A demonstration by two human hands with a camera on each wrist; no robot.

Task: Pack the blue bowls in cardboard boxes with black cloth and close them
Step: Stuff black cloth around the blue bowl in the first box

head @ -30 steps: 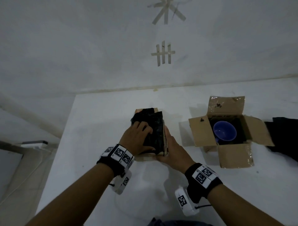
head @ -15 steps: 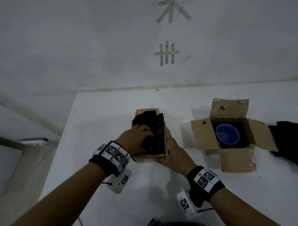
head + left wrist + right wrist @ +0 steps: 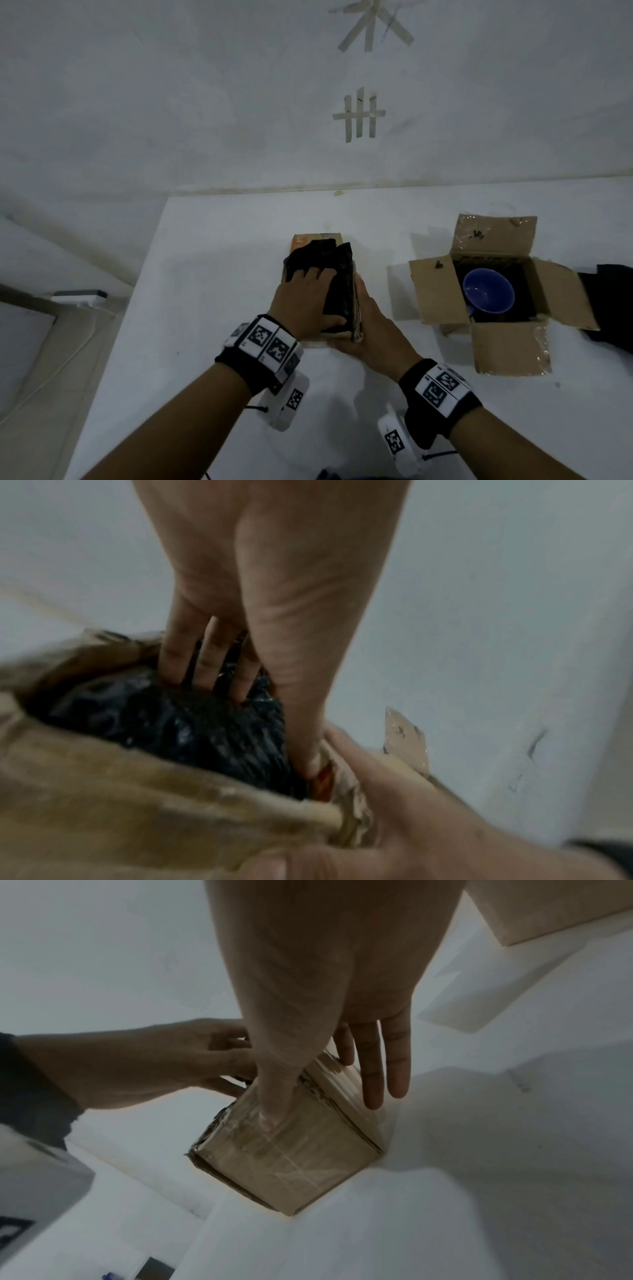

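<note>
A small cardboard box (image 3: 315, 238) stands mid-table, stuffed with crumpled black cloth (image 3: 337, 274). My left hand (image 3: 308, 298) lies flat on the cloth, its straight fingers (image 3: 209, 664) pressing it down into the box (image 3: 120, 791). My right hand (image 3: 371, 329) steadies the box's right side. Its fingers (image 3: 369, 1064) are straight along the raised right flap and its thumb is on the near face of the box (image 3: 291, 1161). No bowl shows under the cloth (image 3: 178, 729). To the right, a second box (image 3: 435, 294) stands open with a blue bowl (image 3: 488, 294) on black lining.
More black cloth (image 3: 613, 301) lies at the table's far right, beside the open box. The white table (image 3: 205, 308) ends at a left edge, with a wall close behind. A flap of the second box (image 3: 548, 907) shows near my right wrist.
My left hand's fingers have spread flatter over the black cloth and pushed it a little deeper. My right hand stays on the box's right side.
</note>
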